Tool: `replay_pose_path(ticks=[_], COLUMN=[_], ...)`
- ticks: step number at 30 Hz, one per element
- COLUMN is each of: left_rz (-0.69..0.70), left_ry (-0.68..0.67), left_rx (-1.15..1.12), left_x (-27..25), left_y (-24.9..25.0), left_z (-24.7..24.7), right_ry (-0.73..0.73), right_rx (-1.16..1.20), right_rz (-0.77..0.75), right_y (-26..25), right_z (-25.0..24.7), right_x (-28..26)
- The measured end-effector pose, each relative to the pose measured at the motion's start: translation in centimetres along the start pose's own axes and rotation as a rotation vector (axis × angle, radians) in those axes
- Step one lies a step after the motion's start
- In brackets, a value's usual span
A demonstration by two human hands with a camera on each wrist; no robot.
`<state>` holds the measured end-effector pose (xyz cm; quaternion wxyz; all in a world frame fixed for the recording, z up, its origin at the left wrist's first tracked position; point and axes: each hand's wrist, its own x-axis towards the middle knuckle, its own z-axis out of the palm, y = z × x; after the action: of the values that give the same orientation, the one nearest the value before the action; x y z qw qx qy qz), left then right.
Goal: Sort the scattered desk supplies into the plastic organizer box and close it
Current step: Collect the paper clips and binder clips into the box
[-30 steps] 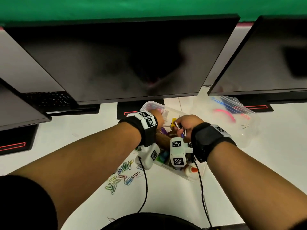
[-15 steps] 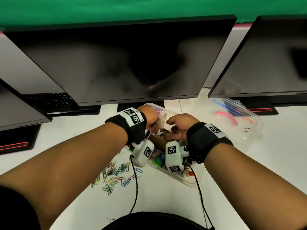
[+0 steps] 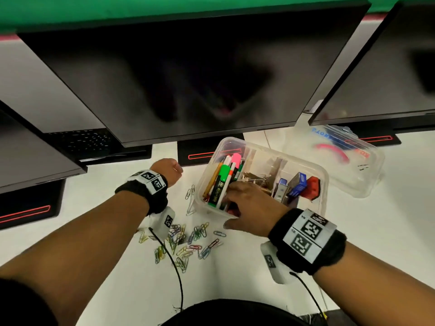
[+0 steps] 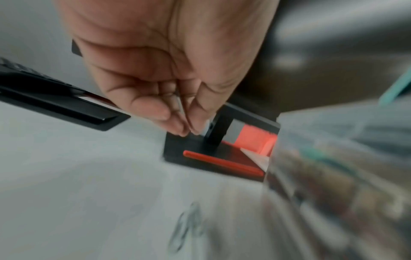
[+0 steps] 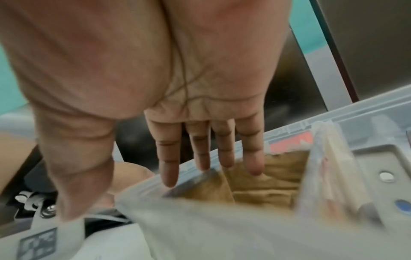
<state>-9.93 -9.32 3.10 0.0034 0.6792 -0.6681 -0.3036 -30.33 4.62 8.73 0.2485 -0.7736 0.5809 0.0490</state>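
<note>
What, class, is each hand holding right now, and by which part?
The left hand pinches something thin between its fingertips; what it is cannot be told. The right hand holds nothing, lying open over the organizer box.

This is an office or computer room. A row of dark monitors stands on black bases along a white desk, with a keyboard tucked beneath one, and paper clips lie scattered beside a box of pens.

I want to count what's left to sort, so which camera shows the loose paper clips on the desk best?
The head view: the paper clips lie scattered, sharp and colourful, beside the organizer box. The left wrist view shows only a blurred clip or two; the right wrist view shows none.
</note>
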Motion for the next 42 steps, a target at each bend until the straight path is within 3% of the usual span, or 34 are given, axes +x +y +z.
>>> replay_pose_path(ticks=[2, 6, 16, 20, 23, 26, 29, 35, 39, 42], left_rz=[0.065, 0.162, 0.188, 0.134, 0.087, 0.198, 0.314, 0.435, 0.447, 0.413], left_ry=[-0.081, -0.17, -0.109, -0.119, -0.01, 0.091, 0.076, 0.03, 0.098, 0.131], left_rx=[0.163, 0.286, 0.341, 0.282, 0.111, -0.049, -0.074, -0.106, -0.192, -0.119], left_x=[-0.1, -0.6, -1.8, -2.7, -3.8, -5.4, -7.7, -11.1, -11.6, -11.3], left_y=[-1.1, -1.7, -2.8, -3.2, -2.1, -0.2, 1.5, 3.7, 5.0, 4.4], left_z=[1.8, 4.6, 7.0, 5.4, 2.6, 0.1, -1.2, -0.7, 0.3, 0.6], right_ry=[-0.028, 0.058, 0.155, 0.138, 0.206, 0.318, 0.321, 0.354, 0.397, 0.545], right_rx=[0.011, 0.118, 0.255, 0.33, 0.351, 0.455, 0.593, 0.816, 0.802, 0.627], right_rz=[0.024, 0.022, 0.029, 0.031, 0.029, 0.061, 0.139, 0.108, 0.16, 0.267], right_y=[-0.2, -0.6, -0.3, -0.4, -0.6, -1.1, -1.6, -1.6, -0.5, 2.3], right_z=[1.1, 2.2, 4.0, 3.3, 2.1, 0.7, -0.6, -1.6, -3.1, -5.2], right_x=[-0.2, -0.1, -0.5, -0.7, -0.8, -0.3, 0.7, 1.7, 1.1, 0.8])
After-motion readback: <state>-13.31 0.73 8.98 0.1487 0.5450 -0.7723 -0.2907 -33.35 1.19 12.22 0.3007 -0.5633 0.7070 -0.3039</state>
